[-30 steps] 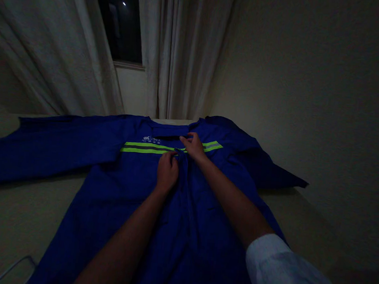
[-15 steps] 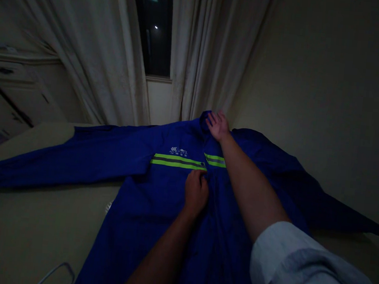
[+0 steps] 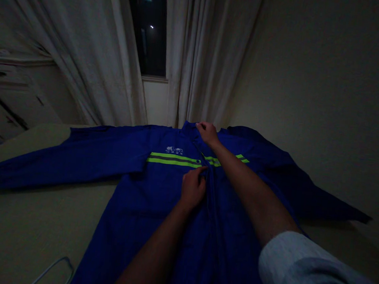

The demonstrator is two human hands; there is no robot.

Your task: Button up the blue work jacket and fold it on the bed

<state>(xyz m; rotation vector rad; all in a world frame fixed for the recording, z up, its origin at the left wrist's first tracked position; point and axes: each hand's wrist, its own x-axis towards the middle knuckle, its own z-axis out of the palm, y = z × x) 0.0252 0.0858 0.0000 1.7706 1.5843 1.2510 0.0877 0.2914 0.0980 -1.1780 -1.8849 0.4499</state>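
A blue work jacket [image 3: 144,200] with two yellow-green reflective stripes [image 3: 171,159] lies spread front-up on a pale flat surface [image 3: 19,224], sleeves stretched out to both sides. My left hand [image 3: 192,188] is closed on the jacket's front edge just below the stripes, near the centre opening. My right hand [image 3: 206,132] reaches farther, its fingers pinched on the collar at the top of the opening. A white rolled sleeve covers my right upper arm.
Pale curtains [image 3: 84,53] hang either side of a dark window [image 3: 149,28] behind the surface. A plain wall stands to the right. Drawers [image 3: 4,95] show dimly at the left. A thin metal wire loop [image 3: 54,267] lies at the near left edge.
My right hand went from the chest stripes up to the collar, where it was open and flat, and has now closed on it. The left hand stayed gripping the front edge. The view shifted.
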